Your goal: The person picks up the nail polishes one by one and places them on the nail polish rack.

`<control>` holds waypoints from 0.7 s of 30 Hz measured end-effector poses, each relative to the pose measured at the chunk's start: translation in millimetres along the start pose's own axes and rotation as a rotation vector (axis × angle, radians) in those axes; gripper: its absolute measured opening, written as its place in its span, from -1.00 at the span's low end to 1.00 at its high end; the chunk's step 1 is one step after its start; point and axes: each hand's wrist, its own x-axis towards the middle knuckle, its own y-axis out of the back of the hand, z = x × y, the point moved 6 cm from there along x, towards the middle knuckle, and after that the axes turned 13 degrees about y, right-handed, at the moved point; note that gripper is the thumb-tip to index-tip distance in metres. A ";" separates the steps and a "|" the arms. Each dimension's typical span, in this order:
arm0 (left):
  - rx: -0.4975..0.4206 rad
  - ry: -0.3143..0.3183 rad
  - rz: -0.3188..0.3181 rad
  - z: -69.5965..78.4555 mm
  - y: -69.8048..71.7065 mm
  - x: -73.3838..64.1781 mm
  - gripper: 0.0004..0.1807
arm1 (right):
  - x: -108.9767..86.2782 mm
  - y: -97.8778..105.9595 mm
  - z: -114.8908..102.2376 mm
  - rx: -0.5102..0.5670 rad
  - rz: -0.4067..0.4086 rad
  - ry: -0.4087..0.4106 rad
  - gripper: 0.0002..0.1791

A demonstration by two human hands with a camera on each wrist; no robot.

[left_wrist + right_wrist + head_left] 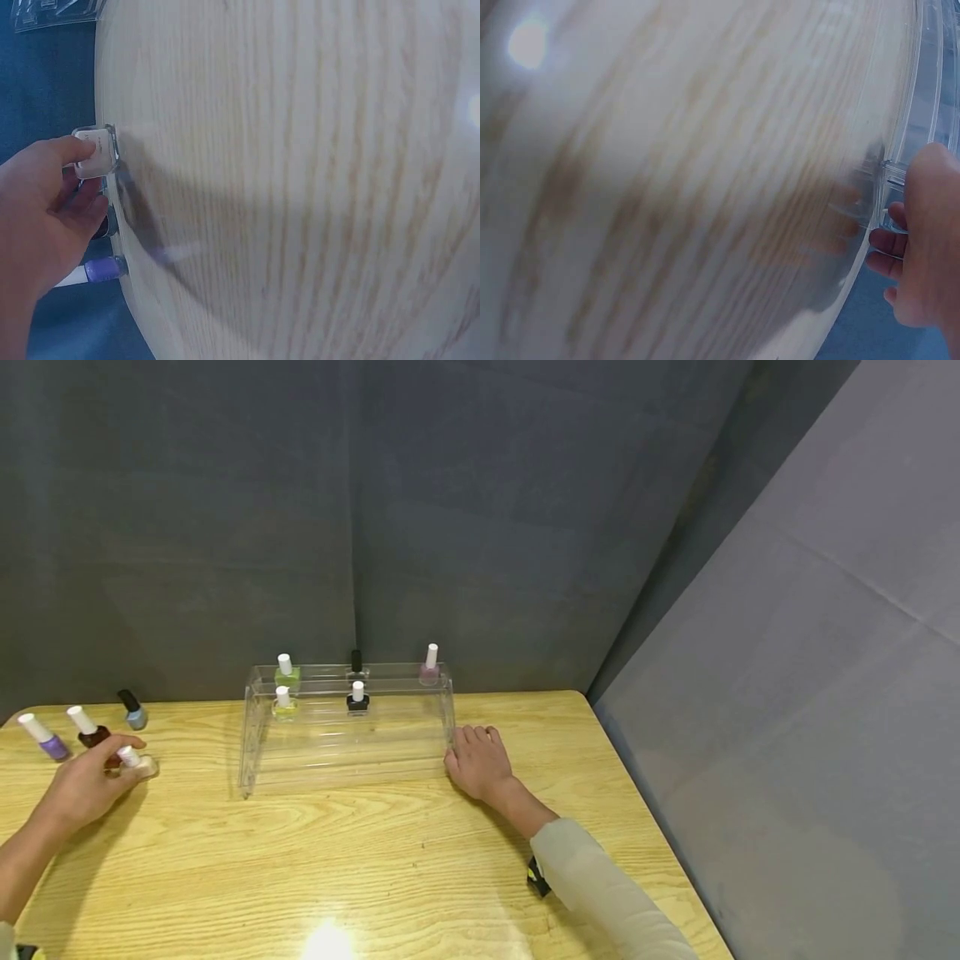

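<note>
At the table's left side, my left hand (88, 785) pinches a nail polish bottle (147, 767) with a white cap and pale polish. The left wrist view shows the thumb of the left hand (45, 202) against that white bottle (94, 154). A clear stepped display rack (345, 777) stands at the middle back. My right hand (480, 764) holds the rack's right end, its fingers curled by the side panel in the right wrist view. Bottles with green (287, 678), yellow (284, 710), black (357, 702) and pink polish (429, 674) stand on the upper steps, beside a black-capped bottle (356, 664).
Near the left hand are a purple bottle (53, 747), a dark red bottle (92, 737) partly behind the fingers, and a light blue bottle (136, 717) with a black cap. Dark cloth (480, 527) hangs behind the wooden table (337, 860); a grey panel (810, 710) borders its right.
</note>
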 end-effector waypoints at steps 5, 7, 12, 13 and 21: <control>-0.026 -0.035 0.036 2.2 1.7 0.7 -0.60 | -0.5 2.2 -0.3 0.010 0.025 0.004 -0.66; -0.038 -0.049 0.052 4.3 3.0 1.9 -0.57 | -0.6 3.1 -0.3 0.014 0.022 0.000 -0.66; -0.125 0.016 0.034 8.0 4.6 3.4 -0.44 | -0.1 0.6 1.0 0.009 0.007 -0.007 -0.66; -0.147 0.031 0.026 9.6 4.7 3.3 -0.43 | 0.3 0.3 1.3 0.005 0.002 -0.011 -0.66; -0.229 0.010 0.032 33.9 9.8 4.5 -0.45 | 0.6 -0.2 0.7 0.001 -0.019 -0.019 -0.65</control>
